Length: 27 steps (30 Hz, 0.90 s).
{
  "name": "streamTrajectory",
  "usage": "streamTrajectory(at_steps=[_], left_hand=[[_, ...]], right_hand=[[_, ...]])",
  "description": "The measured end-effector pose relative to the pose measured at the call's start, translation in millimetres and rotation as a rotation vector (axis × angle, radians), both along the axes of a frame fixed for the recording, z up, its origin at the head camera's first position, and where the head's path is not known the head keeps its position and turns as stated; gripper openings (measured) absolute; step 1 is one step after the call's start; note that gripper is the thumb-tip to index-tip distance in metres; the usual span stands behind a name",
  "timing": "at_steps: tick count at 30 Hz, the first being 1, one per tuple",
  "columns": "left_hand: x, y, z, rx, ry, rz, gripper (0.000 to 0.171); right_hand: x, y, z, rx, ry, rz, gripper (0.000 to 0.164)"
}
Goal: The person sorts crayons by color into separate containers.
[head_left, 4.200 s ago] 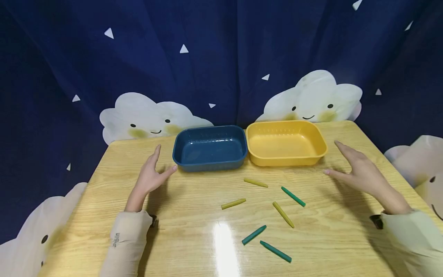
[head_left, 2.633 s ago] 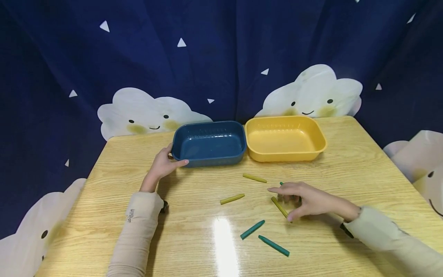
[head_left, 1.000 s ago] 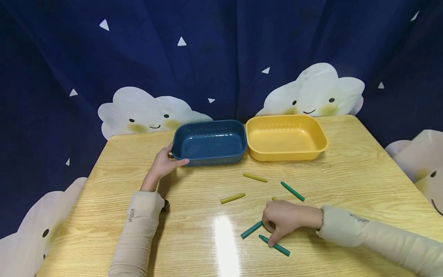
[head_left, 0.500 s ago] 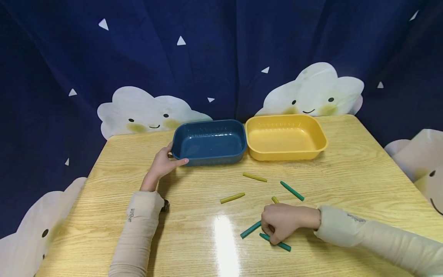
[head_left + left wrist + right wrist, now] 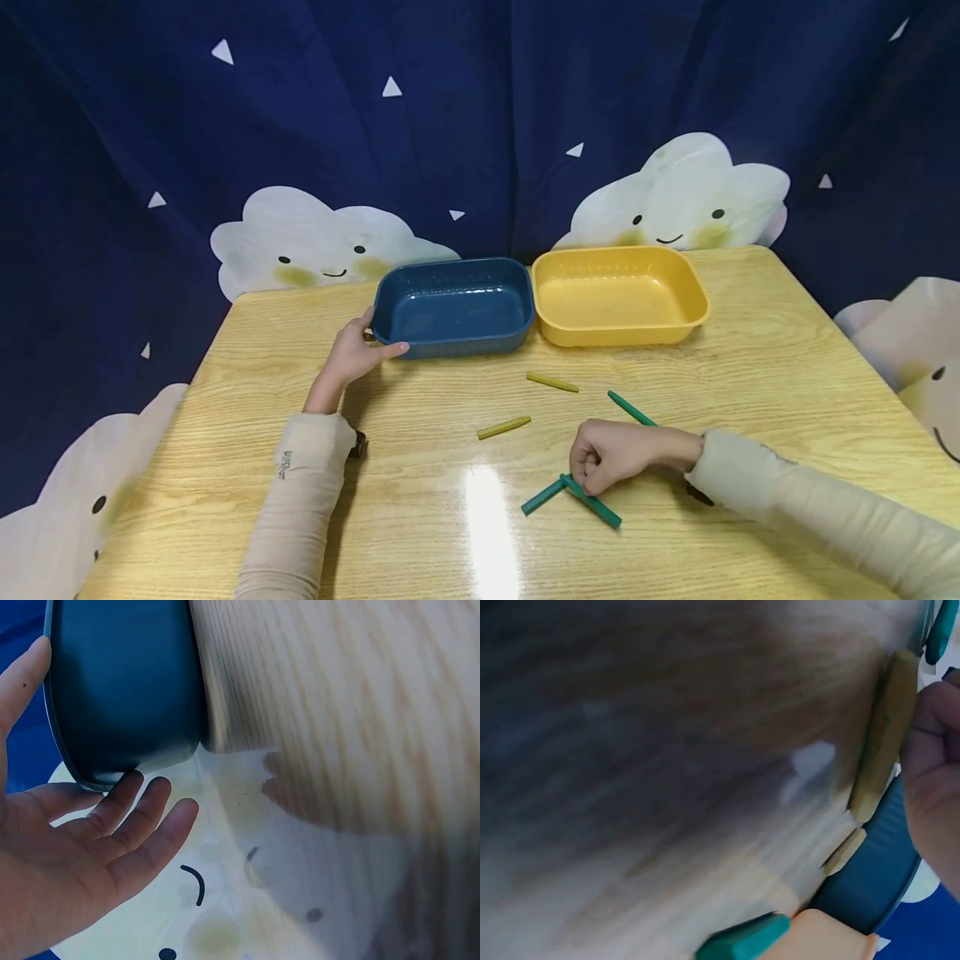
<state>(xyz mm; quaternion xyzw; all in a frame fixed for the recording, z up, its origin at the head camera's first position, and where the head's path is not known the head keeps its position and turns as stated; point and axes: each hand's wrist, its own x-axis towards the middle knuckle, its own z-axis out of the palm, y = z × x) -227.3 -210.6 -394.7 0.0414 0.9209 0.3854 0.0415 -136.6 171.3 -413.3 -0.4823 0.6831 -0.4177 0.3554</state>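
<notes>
My left hand (image 5: 351, 354) holds the near left corner of a dark blue plastic bin (image 5: 465, 343). Its thumb lies along the front wall and the fingers rest at the left end. My right hand (image 5: 613, 452) pinches a green crayon (image 5: 602, 508) near its pointed end, just over the table. The tip of that crayon overlaps another green crayon (image 5: 542, 497) in the head view. A third green crayon (image 5: 630, 407) lies behind the right wrist. Two yellow crayons (image 5: 504, 428) lie between the hand and the bins. One more yellow crayon (image 5: 889, 727) shows in the right wrist view, hidden in the head view.
A yellow plastic bin (image 5: 618, 336) stands against the right side of the blue one, at the back of the wooden table (image 5: 420, 525). Behind the table hangs a navy curtain (image 5: 465, 125) with clouds. A bright reflection lies on the front of the tabletop.
Earlier my left hand came onto the blue bin. The right hand swung in from the right, took hold of the nearest green crayon and has just shifted it slightly away from the front.
</notes>
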Motion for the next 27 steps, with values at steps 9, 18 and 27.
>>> streamTrajectory(at_steps=[9, 18, 27], left_hand=[[1.1, -0.4, 2.3, 0.0, -0.007, 0.005, 0.095], [1.0, 0.0, 2.1, 0.021, -0.012, 0.001, 0.096], [-1.2, -1.0, 0.7, 0.039, -0.026, 0.002, 0.096]], right_hand=[[-7.2, 4.4, -0.1, -0.033, -0.095, -0.063, 0.014], [-15.4, 9.7, 2.3, -0.071, -0.145, -0.112, 0.016], [-23.7, 10.1, 10.4, -0.104, -0.144, -0.18, 0.013]])
